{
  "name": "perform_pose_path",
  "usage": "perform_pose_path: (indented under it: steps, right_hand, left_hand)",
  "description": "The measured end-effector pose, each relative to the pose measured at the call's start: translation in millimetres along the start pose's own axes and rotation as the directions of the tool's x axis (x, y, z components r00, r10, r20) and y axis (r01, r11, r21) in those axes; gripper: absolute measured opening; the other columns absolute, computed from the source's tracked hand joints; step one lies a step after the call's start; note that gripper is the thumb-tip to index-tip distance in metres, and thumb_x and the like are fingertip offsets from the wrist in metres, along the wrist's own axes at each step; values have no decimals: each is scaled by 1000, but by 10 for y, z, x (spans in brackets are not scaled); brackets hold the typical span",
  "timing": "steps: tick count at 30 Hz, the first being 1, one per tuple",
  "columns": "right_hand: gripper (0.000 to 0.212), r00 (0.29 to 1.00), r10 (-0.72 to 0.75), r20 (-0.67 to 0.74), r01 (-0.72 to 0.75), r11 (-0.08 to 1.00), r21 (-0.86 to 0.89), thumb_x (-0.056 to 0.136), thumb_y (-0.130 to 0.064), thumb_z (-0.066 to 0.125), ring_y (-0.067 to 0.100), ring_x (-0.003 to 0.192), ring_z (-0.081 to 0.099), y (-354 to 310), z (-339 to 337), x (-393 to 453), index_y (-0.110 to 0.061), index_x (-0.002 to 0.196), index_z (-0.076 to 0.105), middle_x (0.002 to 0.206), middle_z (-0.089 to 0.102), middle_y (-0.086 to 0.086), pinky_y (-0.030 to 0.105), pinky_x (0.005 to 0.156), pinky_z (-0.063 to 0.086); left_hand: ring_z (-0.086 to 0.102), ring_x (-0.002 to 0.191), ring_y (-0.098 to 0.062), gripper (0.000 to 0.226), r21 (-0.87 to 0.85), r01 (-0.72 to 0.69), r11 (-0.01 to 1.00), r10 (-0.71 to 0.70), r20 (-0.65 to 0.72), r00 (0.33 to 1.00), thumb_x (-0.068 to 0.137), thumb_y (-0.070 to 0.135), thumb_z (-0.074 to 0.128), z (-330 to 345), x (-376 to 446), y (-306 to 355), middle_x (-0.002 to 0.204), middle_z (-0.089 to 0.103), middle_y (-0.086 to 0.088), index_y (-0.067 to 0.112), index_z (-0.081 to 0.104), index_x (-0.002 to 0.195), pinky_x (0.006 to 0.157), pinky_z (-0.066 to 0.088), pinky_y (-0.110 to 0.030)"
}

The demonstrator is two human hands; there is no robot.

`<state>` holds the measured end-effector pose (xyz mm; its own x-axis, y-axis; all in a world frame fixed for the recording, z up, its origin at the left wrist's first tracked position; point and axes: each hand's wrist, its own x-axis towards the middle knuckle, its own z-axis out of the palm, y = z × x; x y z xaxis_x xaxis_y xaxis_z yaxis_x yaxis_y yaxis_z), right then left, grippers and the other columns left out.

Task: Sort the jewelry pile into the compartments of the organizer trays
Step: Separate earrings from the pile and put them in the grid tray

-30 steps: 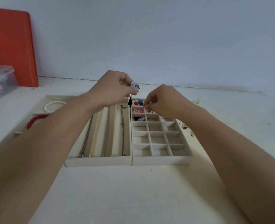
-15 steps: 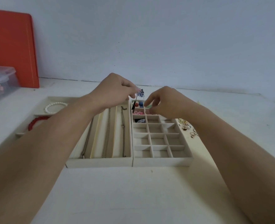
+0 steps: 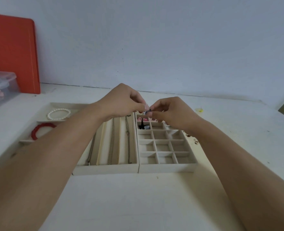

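My left hand (image 3: 123, 101) and my right hand (image 3: 171, 112) meet fingertip to fingertip above the far end of the grid tray (image 3: 167, 166). Between them both pinch a small dark blue jewelry piece (image 3: 148, 111) with a black part hanging below it. The grid tray's far cells hold small pink and dark pieces (image 3: 142, 119); its near cells look bare. The long-slot tray (image 3: 107, 169) to its left holds three chains (image 3: 112, 144). A third tray (image 3: 54, 105) at the left holds a pearl bracelet (image 3: 58, 113) and a red bracelet (image 3: 41, 129).
A few small loose jewelry pieces (image 3: 195, 141) lie on the white table right of the grid tray, partly hidden by my right forearm. A clear plastic box (image 3: 0, 88) and an orange board (image 3: 12, 52) stand at the far left. A yellow bit (image 3: 199, 110) lies far right.
My right hand has risen from the grid tray's far cells and come left to meet my left hand, now pinching the small piece that only the left hand held before.
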<state>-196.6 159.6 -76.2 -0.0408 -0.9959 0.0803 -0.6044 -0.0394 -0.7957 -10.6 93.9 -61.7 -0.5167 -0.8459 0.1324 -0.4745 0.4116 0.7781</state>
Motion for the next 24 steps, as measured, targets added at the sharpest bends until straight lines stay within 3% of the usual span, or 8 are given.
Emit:
perform_pose_path:
  steps: [6,11,13,15,18,24]
  right_hand:
    - [11,1000,1,-12,-2,992,-125,80,-39,82,-1,51,48,54,78,5,-29,82,78,81,74,-12,17,53,40]
    - [7,1000,-12,7,13,987,-159,87,-35,76,-5,49,51,93,72,12,-31,91,80,69,68,-25,18,57,39]
    - [9,1000,-16,3,16,984,-175,90,-35,72,2,47,48,113,69,19,-31,91,80,65,65,-27,22,58,42]
    - [9,1000,-28,-6,27,984,-174,90,-37,72,9,52,49,127,64,25,-33,87,80,76,71,-22,26,58,45]
    - [9,999,-36,-6,34,985,-168,89,-38,72,12,54,50,131,59,19,-33,85,79,87,74,-14,27,59,47]
    - [7,1000,-29,-1,28,980,-198,90,-34,73,-2,50,51,136,61,12,-30,87,78,91,75,-7,23,64,45]
  left_hand:
    - [62,70,0,4,62,6,998,-6,6,1000,82,25,81,36,20,-75,73,72,13,23,79,81,67,42,-19]
    - [62,71,7,5,138,16,990,-20,23,1000,86,25,78,48,41,-111,78,74,17,21,81,87,64,43,-12]
    - [66,85,-1,6,183,29,983,-38,43,998,87,25,77,69,48,-124,89,77,11,20,81,88,75,48,-18]
    - [67,94,-10,6,215,49,975,-63,59,996,88,25,76,90,51,-136,93,76,8,20,81,88,81,48,-24]
    - [60,84,-9,9,271,64,960,-89,83,993,89,26,74,125,54,-148,85,69,13,20,80,93,68,42,-18]
    - [51,70,-3,9,368,51,928,-97,108,989,92,29,71,189,55,-161,76,59,14,22,76,89,61,37,-21]
